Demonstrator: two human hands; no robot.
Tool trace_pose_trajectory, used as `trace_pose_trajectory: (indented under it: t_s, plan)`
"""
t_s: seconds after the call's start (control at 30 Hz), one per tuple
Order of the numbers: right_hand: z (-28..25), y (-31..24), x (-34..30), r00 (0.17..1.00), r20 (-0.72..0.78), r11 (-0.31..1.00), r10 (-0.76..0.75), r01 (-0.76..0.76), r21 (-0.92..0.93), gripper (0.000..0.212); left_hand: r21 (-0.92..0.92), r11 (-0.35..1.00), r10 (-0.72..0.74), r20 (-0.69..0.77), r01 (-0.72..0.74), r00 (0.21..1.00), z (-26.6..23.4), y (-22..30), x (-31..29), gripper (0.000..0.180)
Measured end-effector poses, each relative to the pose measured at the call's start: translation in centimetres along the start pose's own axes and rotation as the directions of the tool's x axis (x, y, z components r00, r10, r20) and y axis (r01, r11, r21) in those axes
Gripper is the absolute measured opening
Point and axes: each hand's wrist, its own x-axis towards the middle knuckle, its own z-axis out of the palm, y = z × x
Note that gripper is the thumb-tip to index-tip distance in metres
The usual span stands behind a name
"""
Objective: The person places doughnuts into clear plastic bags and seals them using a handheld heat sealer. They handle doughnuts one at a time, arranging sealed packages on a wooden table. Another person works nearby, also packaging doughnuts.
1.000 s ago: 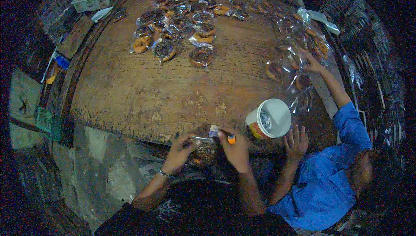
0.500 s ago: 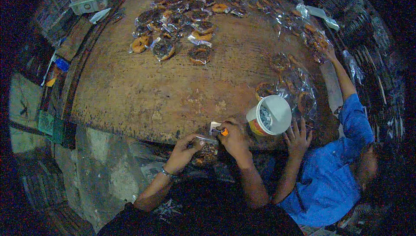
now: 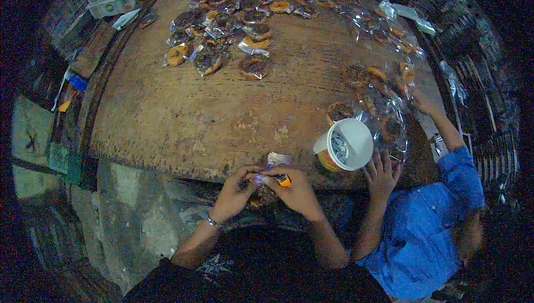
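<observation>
Across most of the view, a broad, worn wooden table (image 3: 222,114), scuffed along its near edge. At the right, a co-worker in a blue shirt (image 3: 423,242), one arm out over the tabletop. Toward the far left, a cluster of wrapped pastries (image 3: 207,61), ring-shaped and mostly dark-topped (a few plain golden ones among them). Down the right side, a looser spread of clear-wrapped rings (image 3: 384,89). Near the close edge, a white bucket (image 3: 359,136) with small pale scraps (image 3: 340,148) inside, and just beside it the co-worker's hand (image 3: 382,175), fingers fanned. At the table's near edge, left hand (image 3: 232,197) and right hand (image 3: 297,192) almost touching, left thumb and fingertips pinching clear plastic, right fingers curled inward. Below the fingertips, partly hidden, a dark package (image 3: 262,196). Just beyond the right fingers, a pale flat slip (image 3: 278,159), unclear whether touched. Smallest, an orange lighter (image 3: 284,180), clasped in the right hand
</observation>
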Motion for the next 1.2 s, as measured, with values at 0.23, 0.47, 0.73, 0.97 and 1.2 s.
trace_pose_trajectory:
  t_s: [0.23, 0.47, 0.73, 0.97, 1.2]
  plan:
    - [1.0, 1.5, -0.4, 0.943, -0.069, 0.935, 0.327, -0.312, 0.171, 0.022, -0.024, 0.993, -0.117, -0.217, 0.115, 0.969, 1.4, -0.5, -0.4, 0.024]
    - [0.1, -0.1, 0.8, 0.806, -0.286, 0.518, 0.517, -0.029, 0.855, 0.015, 0.393, 0.899, 0.258, -0.114, -0.195, 0.959, 0.6, 2.4, -0.3, 0.018]
    - [5.3, -0.7, 0.3, 0.643, -0.664, 0.839, 0.382, 0.059, 0.540, 0.031, 0.573, 0.788, 0.319, -0.067, -0.226, 0.945, 3.1, 1.3, -1.5, 0.025]
    - [4.9, 4.6, 0.7, 0.734, -0.494, 0.641, 0.466, 0.104, 0.760, 0.032, 0.525, 0.824, 0.243, 0.017, -0.216, 0.970, 4.0, -0.4, -1.2, 0.019]
    - [2.8, 3.2, -0.1, 0.673, -0.549, 0.779, 0.496, -0.065, 0.623, 0.027, 0.393, 0.919, 0.015, -0.001, -0.014, 1.000, -1.9, -1.0, 0.2, 0.029]
